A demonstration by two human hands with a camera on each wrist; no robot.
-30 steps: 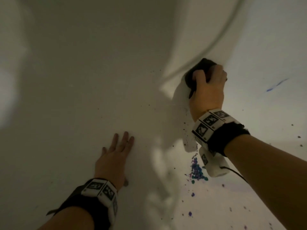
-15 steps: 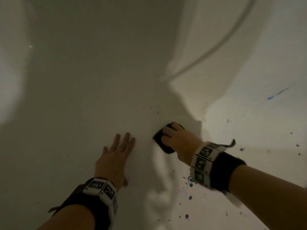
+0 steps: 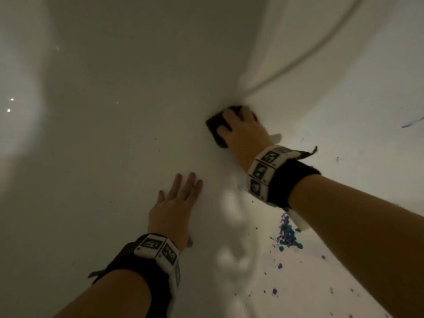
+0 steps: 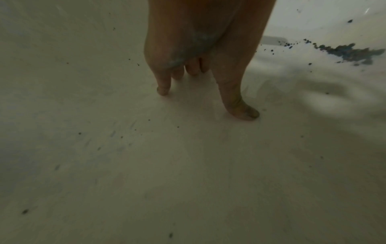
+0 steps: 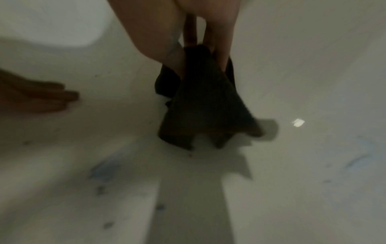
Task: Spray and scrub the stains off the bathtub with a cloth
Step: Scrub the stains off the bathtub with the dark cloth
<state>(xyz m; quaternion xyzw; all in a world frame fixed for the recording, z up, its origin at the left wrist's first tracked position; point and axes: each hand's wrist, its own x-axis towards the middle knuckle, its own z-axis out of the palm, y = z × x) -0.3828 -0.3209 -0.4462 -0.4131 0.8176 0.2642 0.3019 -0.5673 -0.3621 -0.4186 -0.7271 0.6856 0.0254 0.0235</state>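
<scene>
right hand [image 3: 244, 131] moved cloth [image 3: 215, 129] up | left hand [image 3: 171, 210] stayed flat on bathtub [image 3: 103, 145]

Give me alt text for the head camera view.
A right hand presses a dark cloth against a white bathtub while the left hand lies flat beside it; blue-purple stains remain near the right wrist.

We see the right hand [image 3: 245, 131] pressing a dark cloth [image 3: 216, 128] against the white bathtub [image 3: 114, 111], its fingers curled over the cloth just below a curved fold in the tub wall. The left hand [image 3: 171, 212] lies flat on the tub surface, fingers straight, well apart from the cloth. Blue and purple stains [image 3: 286, 235] speckle the tub beneath the right forearm.
</scene>
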